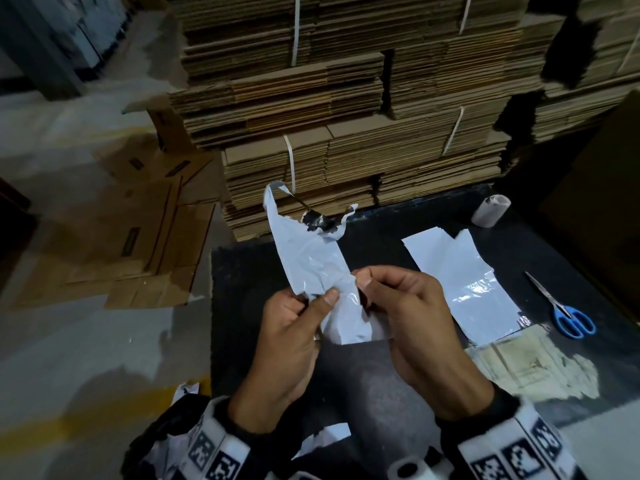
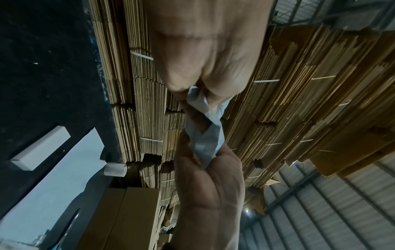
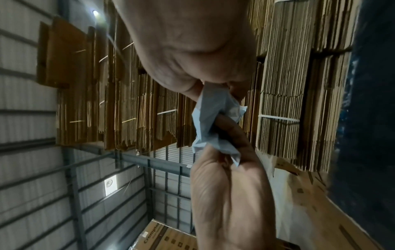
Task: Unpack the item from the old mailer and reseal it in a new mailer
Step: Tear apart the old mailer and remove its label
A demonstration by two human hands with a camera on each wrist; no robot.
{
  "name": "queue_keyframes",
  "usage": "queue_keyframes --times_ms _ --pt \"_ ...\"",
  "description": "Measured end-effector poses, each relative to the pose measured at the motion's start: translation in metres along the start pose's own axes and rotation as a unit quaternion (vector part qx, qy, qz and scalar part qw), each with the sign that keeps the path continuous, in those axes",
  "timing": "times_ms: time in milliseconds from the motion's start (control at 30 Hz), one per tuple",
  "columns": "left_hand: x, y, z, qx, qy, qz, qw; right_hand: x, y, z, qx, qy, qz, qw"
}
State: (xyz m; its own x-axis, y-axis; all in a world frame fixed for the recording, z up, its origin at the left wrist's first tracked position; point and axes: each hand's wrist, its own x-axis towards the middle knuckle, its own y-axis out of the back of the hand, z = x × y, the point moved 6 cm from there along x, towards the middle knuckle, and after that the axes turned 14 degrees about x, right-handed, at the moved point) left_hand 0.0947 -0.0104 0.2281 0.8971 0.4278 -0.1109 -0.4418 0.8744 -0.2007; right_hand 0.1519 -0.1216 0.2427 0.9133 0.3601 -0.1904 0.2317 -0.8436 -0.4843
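Both hands, left hand [image 1: 294,317] and right hand [image 1: 408,306], pinch the torn old mailer [image 1: 311,258] above the tabletop [image 1: 242,271], each grip clenched on it, seemingly to crumple the emptied mailer.

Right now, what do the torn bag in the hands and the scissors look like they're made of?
Torn white mailer bag: thin glossy plastic film, probably poly; it crinkles, shines, and shows a dark inner layer at the ripped edge. Blue-handled scissors: shiny metal blades, handles likely moulded plastic.

Your flat grey plastic mailer [image 1: 464,282] lies on the black table [image 1: 242,271]; right of it, blue-handled scissors [image 1: 562,311]; behind it, the white tape roll [image 1: 491,211].
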Motion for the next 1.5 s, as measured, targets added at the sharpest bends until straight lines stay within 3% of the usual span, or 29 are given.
queue_keyframes --times_ms 200,333,533,800,900,1000,1067,1333,1433,1500 --pt "0.000 0.007 -0.003 -0.048 -0.002 0.003 0.999 0.008 0.010 -0.013 0.125 -0.023 0.041 0.991" --pt "0.002 0.013 -0.005 0.043 -0.006 0.022 0.999 0.000 0.004 -0.027 -0.091 0.078 -0.023 0.993" --pt "0.000 0.012 0.005 0.163 -0.064 0.032 0.984 -0.004 -0.008 -0.025 -0.334 0.226 -0.042 0.914" --pt "0.000 0.010 0.003 0.115 -0.024 0.005 0.993 -0.004 -0.011 -0.020 -0.413 0.300 -0.024 0.860" --pt "0.004 0.009 0.003 0.113 -0.016 0.021 0.993 -0.003 -0.014 -0.016 -0.428 0.312 -0.030 0.848" --pt "0.006 0.008 0.003 0.114 -0.011 0.038 0.993 0.000 -0.011 -0.013 -0.411 0.306 -0.026 0.858" --pt "0.006 0.007 0.000 0.104 0.005 0.045 0.994 0.003 -0.007 -0.011 -0.370 0.285 -0.015 0.884" --pt "0.008 0.002 -0.008 0.073 0.023 0.043 0.996 0.019 0.013 0.010 -0.161 0.080 0.063 0.982" --pt "0.010 0.005 -0.011 0.080 0.029 0.048 0.995 0.020 0.013 0.015 -0.086 0.016 0.063 0.994" --pt "0.011 0.008 -0.010 0.094 0.022 0.053 0.994 0.021 0.013 0.014 -0.089 0.017 0.049 0.995"
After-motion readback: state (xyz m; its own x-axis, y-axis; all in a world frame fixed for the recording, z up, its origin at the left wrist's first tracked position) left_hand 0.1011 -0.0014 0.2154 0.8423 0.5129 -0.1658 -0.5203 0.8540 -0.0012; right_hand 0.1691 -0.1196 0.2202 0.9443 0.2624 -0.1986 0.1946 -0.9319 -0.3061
